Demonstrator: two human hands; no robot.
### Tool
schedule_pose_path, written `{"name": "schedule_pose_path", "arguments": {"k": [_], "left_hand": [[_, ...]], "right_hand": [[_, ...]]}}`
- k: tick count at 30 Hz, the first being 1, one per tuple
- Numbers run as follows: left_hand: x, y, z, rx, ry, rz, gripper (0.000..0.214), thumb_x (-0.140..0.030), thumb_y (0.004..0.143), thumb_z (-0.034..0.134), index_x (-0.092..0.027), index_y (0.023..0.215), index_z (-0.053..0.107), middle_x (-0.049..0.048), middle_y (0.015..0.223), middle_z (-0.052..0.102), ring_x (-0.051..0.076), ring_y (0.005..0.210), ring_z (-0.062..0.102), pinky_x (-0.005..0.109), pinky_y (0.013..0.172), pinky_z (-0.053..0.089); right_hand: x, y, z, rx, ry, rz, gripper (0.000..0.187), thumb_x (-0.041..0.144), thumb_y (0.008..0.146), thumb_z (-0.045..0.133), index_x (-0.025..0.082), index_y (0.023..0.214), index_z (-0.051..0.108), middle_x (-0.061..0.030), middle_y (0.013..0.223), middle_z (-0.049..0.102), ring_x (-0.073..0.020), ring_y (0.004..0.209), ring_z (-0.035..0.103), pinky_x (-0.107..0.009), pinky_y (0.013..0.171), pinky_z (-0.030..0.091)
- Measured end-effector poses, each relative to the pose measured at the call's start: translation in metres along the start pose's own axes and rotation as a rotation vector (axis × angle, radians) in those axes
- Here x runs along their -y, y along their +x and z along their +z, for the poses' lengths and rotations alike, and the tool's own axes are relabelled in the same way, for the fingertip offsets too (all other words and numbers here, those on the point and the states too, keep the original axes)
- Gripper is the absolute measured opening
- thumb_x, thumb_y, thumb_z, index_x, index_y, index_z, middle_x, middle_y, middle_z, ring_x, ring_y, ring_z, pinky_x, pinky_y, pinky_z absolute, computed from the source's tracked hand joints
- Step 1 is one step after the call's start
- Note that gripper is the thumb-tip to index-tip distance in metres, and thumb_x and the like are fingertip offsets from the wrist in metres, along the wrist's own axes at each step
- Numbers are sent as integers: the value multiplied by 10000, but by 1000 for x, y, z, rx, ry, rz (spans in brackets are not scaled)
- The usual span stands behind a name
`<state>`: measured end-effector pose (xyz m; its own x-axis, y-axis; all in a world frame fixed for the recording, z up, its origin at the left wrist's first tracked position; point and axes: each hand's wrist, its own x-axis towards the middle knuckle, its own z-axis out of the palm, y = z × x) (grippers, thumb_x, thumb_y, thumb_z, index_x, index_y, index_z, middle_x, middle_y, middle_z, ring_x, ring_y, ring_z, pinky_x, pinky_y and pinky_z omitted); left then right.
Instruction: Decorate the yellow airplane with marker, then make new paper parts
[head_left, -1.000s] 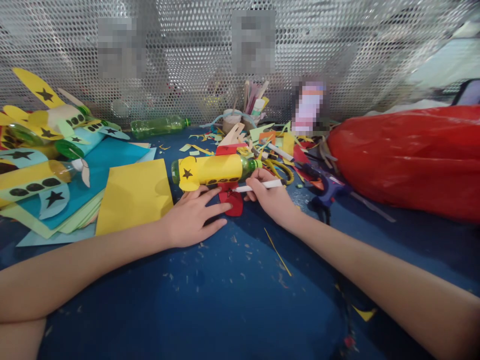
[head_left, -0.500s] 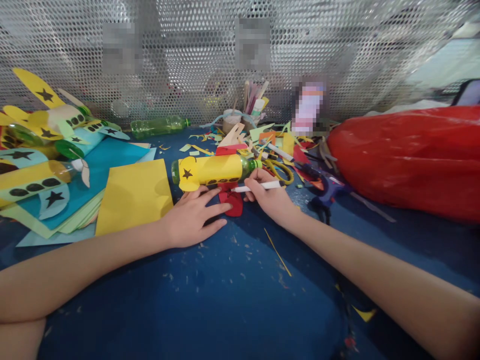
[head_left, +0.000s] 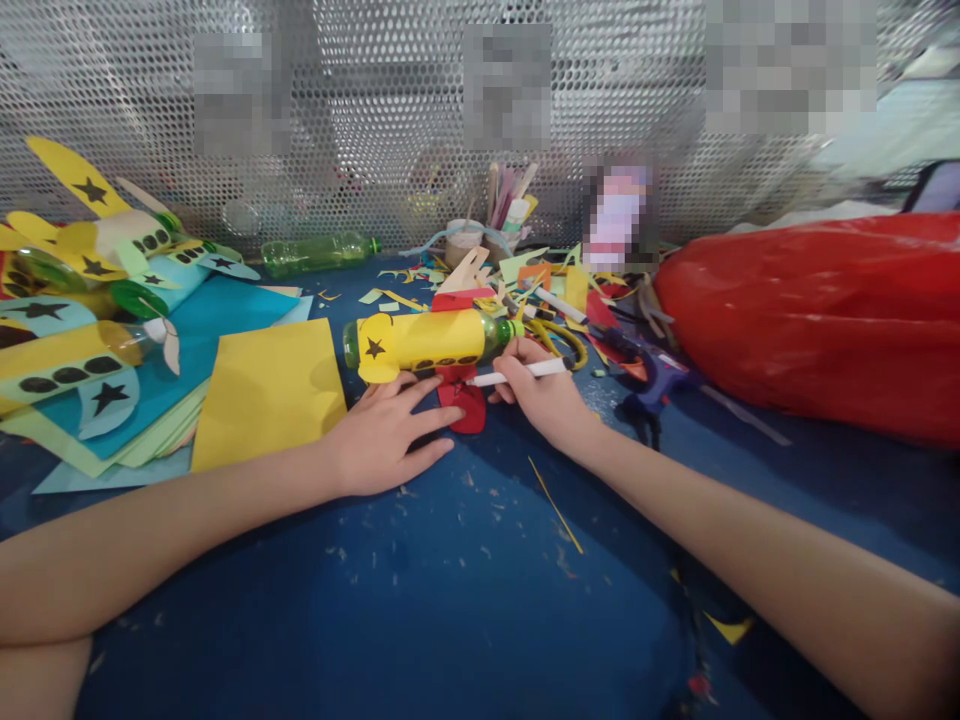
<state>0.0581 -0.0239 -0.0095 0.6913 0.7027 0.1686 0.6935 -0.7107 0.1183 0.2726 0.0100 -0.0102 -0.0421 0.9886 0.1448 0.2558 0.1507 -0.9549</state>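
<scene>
A green plastic bottle wrapped in yellow paper (head_left: 439,338) lies on its side, with a black star on its yellow tail piece and black ovals along its side. From under it a red paper wing (head_left: 469,410) sticks out toward me, bearing a dark mark. My left hand (head_left: 394,430) lies flat with fingers spread, its fingertips on the red wing and against the bottle's lower edge. My right hand (head_left: 544,390) is closed around a white marker (head_left: 521,373), whose tip meets or hovers just over the red wing; I cannot tell which.
Finished bottle planes (head_left: 97,350) and coloured sheets (head_left: 270,390) lie at left. Behind the bottle are paper scraps, yellow-handled scissors (head_left: 570,345) and a cup of sticks (head_left: 465,240). A purple glue gun (head_left: 660,380) and large red bag (head_left: 817,320) sit at right, perforated metal behind.
The marker's tip has shifted very slightly to the right along the red wing. My left hand and the bottle stay in place.
</scene>
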Motion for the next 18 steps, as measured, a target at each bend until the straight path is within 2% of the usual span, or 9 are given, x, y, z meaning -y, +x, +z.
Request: {"name": "schedule_pose_path", "arguments": {"k": [8, 18], "left_hand": [[0, 0, 0, 4, -6, -5, 432, -472, 982, 384, -308, 1333, 576, 81, 1475, 448, 328, 1260, 418, 546, 1054, 388], [1, 0, 1, 1, -12, 1, 435, -472, 983, 383, -302, 1332, 578, 98, 1479, 442, 337, 1263, 418, 552, 1051, 387]], "right_hand": [[1, -1, 1, 11, 0, -12, 224, 155, 832, 504, 234, 644, 411, 76, 452, 456, -106, 480, 520, -242, 542, 457], [1, -1, 0, 54, -23, -58, 238, 139, 863, 498, 232, 662, 412, 75, 473, 480, -106, 496, 508, -248, 561, 419]]}}
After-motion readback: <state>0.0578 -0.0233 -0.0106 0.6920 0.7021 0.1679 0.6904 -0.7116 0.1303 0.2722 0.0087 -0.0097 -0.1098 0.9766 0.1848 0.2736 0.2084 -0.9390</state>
